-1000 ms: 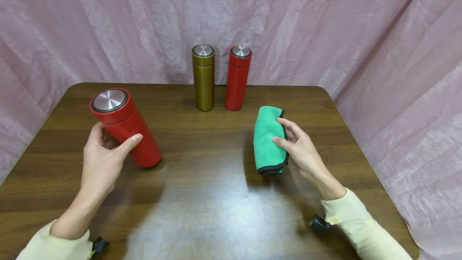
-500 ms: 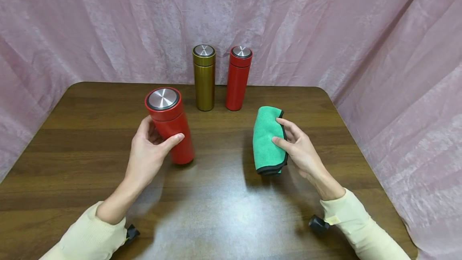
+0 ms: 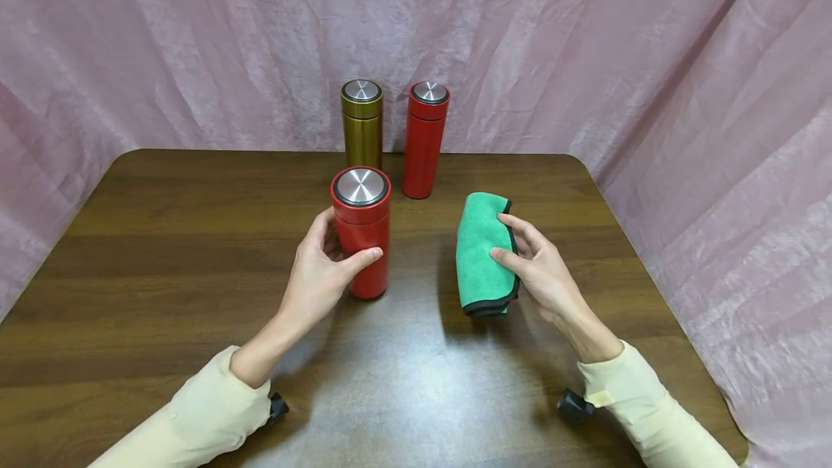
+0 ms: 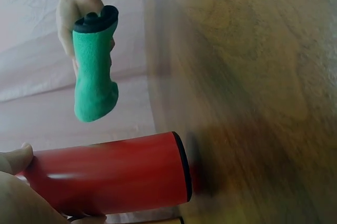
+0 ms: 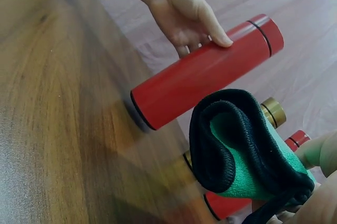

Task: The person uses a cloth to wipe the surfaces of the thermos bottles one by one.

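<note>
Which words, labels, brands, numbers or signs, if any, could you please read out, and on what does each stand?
None: no readable text shows in any view.
Held bottle, gold bottle, other red bottle: no lettering on the sides that show.
Cloth: none visible.
Yellow tag on right sleeve: too small to tell.

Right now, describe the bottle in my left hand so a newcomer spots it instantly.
Find the brown wooden table, then your left hand over it. It grips the near red bottle; unlike the far red bottle, standing untouched at the back beside the gold bottle, this one is held.
</note>
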`<state>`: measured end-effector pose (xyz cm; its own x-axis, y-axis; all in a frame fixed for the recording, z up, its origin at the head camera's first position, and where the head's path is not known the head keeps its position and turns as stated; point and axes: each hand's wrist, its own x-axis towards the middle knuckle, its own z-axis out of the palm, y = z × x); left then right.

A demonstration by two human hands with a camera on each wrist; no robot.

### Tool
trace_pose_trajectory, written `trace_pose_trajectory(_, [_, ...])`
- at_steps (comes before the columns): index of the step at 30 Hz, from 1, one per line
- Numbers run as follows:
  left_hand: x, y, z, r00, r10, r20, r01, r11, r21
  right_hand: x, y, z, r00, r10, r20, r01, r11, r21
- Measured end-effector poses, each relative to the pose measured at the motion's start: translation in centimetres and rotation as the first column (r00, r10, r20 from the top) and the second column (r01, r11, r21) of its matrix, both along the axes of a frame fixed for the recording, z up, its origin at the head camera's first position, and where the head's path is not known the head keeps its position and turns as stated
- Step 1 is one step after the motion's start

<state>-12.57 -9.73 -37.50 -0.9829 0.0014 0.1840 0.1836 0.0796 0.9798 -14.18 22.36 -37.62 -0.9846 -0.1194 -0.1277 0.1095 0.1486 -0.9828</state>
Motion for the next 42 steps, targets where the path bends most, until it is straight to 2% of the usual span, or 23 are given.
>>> trace_pose_trajectory(7, [0.0, 0.5, -0.4, 1.000, -0.016, 0.001, 0.016, 1.000, -0.002, 0.2, -0.2, 0.2, 0.998, 0.044, -0.034, -0.044, 0.999, -0.011])
trace_pose_trajectory(15, [-0.1, 0.4, -0.8, 0.999, -0.024, -0.024, 0.024, 1.000, -0.005, 0.7, -0.5, 1.7, 0.980, 0.164, -0.114, -0.172, 0.983, -0.065])
trace_pose_trajectory(24, [-0.2, 0.1, -1.0, 0.997, -0.056, -0.044, 0.054, 0.997, -0.048, 1.3, -1.0, 4.0, 0.945, 0.267, -0.188, -0.291, 0.949, -0.119])
trace_pose_trajectory(35, [-0.4, -0.4, -0.4, 0.990, -0.094, -0.105, 0.079, 0.987, -0.136, 1.4, -2.1, 6.8, 0.882, 0.387, -0.269, -0.444, 0.873, -0.199])
trace_pose_trajectory(38, [-0.5, -0.5, -0.3, 0.989, -0.097, -0.109, 0.081, 0.986, -0.142, 1.3, -2.9, 7.6, 0.865, 0.417, -0.280, -0.476, 0.858, -0.193])
trace_pose_trajectory(42, [-0.5, -0.6, -0.3, 0.991, -0.095, -0.096, 0.081, 0.987, -0.140, 1.1, -4.5, 8.9, 0.846, 0.454, -0.278, -0.503, 0.854, -0.134])
